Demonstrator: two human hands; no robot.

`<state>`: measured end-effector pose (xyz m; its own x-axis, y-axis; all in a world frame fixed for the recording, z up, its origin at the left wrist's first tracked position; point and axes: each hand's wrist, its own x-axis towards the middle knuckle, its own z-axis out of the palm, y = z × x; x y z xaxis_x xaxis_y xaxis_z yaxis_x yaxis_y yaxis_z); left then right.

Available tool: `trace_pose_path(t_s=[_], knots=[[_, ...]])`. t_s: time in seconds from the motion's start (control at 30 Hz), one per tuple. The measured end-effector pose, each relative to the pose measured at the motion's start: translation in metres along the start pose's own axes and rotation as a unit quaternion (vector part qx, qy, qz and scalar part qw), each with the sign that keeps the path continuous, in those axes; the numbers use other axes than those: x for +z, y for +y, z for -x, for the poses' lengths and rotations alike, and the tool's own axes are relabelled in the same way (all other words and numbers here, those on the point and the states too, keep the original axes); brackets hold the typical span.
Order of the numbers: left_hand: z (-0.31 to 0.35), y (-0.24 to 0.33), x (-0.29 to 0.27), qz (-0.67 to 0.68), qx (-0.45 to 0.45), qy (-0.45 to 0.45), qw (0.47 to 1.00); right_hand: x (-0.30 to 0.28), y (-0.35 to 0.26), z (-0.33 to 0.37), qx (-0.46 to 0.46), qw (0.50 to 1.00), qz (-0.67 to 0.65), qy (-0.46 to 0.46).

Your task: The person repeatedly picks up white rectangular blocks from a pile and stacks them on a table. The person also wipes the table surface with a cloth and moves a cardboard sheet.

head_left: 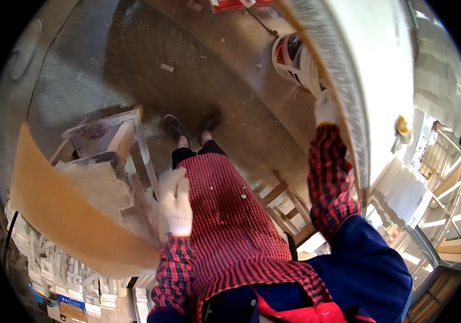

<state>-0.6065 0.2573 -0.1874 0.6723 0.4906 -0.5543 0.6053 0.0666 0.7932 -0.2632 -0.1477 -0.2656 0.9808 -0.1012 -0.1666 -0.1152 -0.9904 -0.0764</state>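
Both my hands wear white knit gloves. My left hand (pixel 175 202) hangs in front of my red checked apron (pixel 225 204), its fingers loosely extended and close together, with nothing visible in them. A curved tan sheet (pixel 74 215) and a wooden stand are nearest to it, on the left. My right hand (pixel 326 107) reaches forward to the edge of a tall stack of thin white sheets (pixel 384 70) on the right. Its fingers are partly hidden at that edge, so whether they grip the stack cannot be told.
A printed white bucket (pixel 296 62) stands beyond my right hand. The wooden stand (pixel 104 132) at left bears a pale block of material (pixel 101 180). Many bundled white strips (pixel 68 258) lie lower left. A wooden frame (pixel 289 207) stands right of my apron. Scraps dot the concrete floor (pixel 160 81).
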Motion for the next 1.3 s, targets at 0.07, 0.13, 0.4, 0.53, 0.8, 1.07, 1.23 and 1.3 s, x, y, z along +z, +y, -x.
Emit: trace_pose_path(t_s=[0.07,0.13,0.4,0.53,0.8,1.07,1.23,1.3], knots=[[0.01,-0.011,0.026,0.049,-0.043,0.008,0.998,0.004,-0.015,-0.045,0.03,0.996,-0.001,0.083],[0.015,-0.024,0.046,0.101,-0.074,-0.023,0.992,0.017,-0.012,-0.065,0.128,0.987,-0.035,0.094],[0.012,0.036,0.027,0.023,0.037,-0.074,0.996,-0.005,-0.124,0.08,0.107,0.992,-0.068,-0.017],[-0.002,0.097,-0.006,-0.014,0.13,-0.035,0.991,-0.12,-0.239,0.127,-0.006,0.957,-0.121,-0.262],[-0.085,0.25,-0.006,0.0,0.337,0.052,0.94,-0.263,-0.3,0.136,-0.154,0.831,-0.528,-0.081],[-0.19,0.372,0.066,-0.122,0.503,0.074,0.853,-0.342,-0.111,-0.075,-0.03,0.945,-0.285,0.159],[-0.202,0.381,0.095,-0.225,0.577,0.126,0.775,-0.322,-0.029,-0.155,-0.15,0.969,-0.143,0.138],[-0.202,0.38,0.095,-0.239,0.569,0.122,0.777,-0.319,-0.029,-0.167,-0.136,0.972,-0.16,0.108]])
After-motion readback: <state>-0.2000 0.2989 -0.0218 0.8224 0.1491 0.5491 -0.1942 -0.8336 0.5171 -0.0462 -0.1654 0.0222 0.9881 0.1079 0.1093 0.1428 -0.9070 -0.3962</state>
